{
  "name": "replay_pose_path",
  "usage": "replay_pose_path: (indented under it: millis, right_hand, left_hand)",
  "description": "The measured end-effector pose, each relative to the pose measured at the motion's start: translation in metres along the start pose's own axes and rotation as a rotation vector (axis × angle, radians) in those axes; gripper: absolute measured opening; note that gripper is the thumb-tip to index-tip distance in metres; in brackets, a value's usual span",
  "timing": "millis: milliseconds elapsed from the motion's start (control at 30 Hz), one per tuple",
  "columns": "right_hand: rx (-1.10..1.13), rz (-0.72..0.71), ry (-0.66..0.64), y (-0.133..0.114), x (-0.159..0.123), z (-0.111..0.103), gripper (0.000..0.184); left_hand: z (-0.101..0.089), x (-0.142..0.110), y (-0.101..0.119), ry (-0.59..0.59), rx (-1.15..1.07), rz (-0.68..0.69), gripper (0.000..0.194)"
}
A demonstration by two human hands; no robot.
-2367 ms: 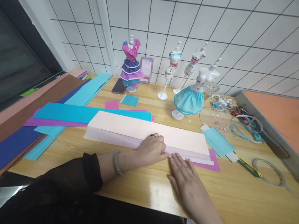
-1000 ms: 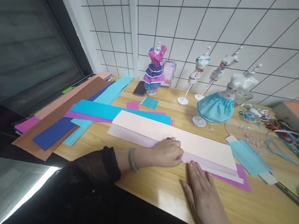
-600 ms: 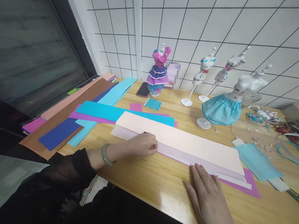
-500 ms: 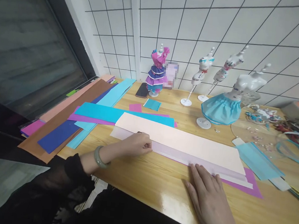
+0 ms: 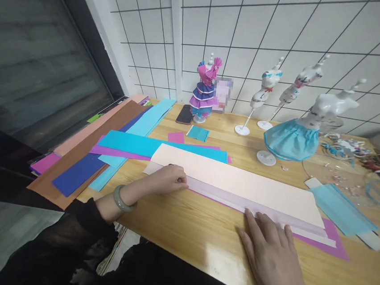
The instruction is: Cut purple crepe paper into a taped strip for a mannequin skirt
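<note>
A long pale peach paper sheet (image 5: 240, 176) lies across the wooden table. A lilac band (image 5: 205, 189) and a thin white strip (image 5: 318, 237) run along its near edge, with purple paper (image 5: 337, 246) showing beneath at the right. My left hand (image 5: 169, 179), a jade-coloured bangle on its wrist, rests curled on the band toward the left end. Its fingers are pressed together at the near edge; what they pinch is hidden. Fingers spread, my right hand (image 5: 270, 246) lies palm down with its fingertips on the near edge, further right.
Blue (image 5: 162, 149), brown (image 5: 110, 130) and other coloured paper strips overlap at the left. A phone (image 5: 185, 114) and a dressed mini mannequin (image 5: 203, 92) stand behind. Several white mannequins (image 5: 331, 104) line the back right, one in a blue skirt. Sheer blue fabric (image 5: 343, 209) lies far right.
My left hand has slid slightly left along the near edge, its fingers still closed. The view has shifted a little, and my right hand stays flat near the same part of the strip.
</note>
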State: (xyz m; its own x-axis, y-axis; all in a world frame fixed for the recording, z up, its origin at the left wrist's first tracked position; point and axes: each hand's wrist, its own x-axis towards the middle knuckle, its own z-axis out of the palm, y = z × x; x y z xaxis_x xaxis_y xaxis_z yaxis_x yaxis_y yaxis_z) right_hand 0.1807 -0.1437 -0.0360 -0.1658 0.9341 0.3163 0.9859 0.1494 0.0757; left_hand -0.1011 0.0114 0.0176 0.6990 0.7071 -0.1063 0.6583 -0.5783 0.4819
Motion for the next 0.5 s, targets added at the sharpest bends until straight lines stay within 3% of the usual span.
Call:
replay_pose_path:
  millis: [500]
  right_hand:
    - [-0.070, -0.019, 0.027, -0.003, -0.001, 0.000, 0.055]
  left_hand:
    - [0.003, 0.001, -0.012, 0.019, 0.003, -0.156, 0.026]
